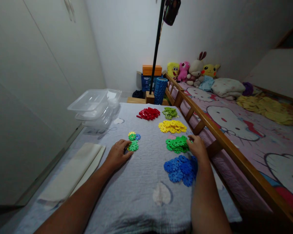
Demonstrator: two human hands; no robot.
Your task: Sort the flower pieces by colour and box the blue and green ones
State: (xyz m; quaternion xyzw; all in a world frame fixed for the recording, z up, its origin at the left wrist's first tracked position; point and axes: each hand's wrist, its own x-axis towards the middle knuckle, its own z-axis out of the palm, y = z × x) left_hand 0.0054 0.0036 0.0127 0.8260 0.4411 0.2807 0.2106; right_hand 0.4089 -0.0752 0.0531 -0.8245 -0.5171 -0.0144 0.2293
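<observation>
Right hand (197, 145) at right edge of green pile (177, 144), fingers bent; can't tell whether it grips a piece. Blue pile (180, 168) nearer the body than this hand, yellow pile (172, 126) beyond it to the left. Left hand (119, 152) half-curled, thumb and index at small multicolour cluster (133, 146) just right of it, grip unclear. Folded cloth (72, 175) left of that hand.

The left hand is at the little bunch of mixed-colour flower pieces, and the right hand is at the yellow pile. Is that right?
Not quite: the head view shows the right hand at the green pile, not the yellow pile just beyond it. The left hand is at the little bunch of mixed-colour flower pieces, as you said.
</observation>
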